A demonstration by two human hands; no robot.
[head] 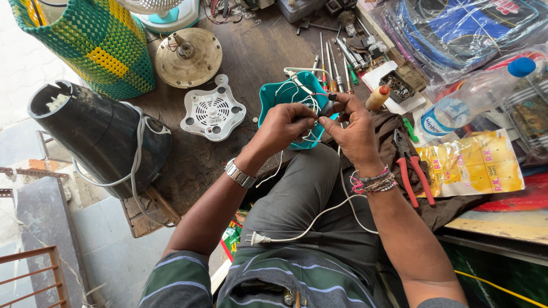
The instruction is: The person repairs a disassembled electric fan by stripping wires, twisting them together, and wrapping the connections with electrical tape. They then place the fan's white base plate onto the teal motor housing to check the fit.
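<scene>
Over the person's lap, at the near edge of the wooden workbench, both hands meet on the wiring of a teal appliance housing. Left hand is pinched shut on thin white wires coming out of the housing; right hand is closed round a small dark part w/ thumb on top, so the wire ends sit steady btwn the two hands, close to the eyes. Housing rests tilted, open side up, half on the bench edge and half on the knee, which keeps its inside reachable.

White power cord hangs slack across the grey trousers, plug lying loose, not in any socket.

Red-handled pliers lie on a dark cloth just right of the right wrist, within easy grab. Screwdrivers are lined up at the far edge behind the housing. White vented base plate and round metal disc sit apart to the left, out of the way; black cone-shaped body lies on its side at the left edge, a cord wrapped round it. Plastic bottle and yellow packet sit far right.
</scene>
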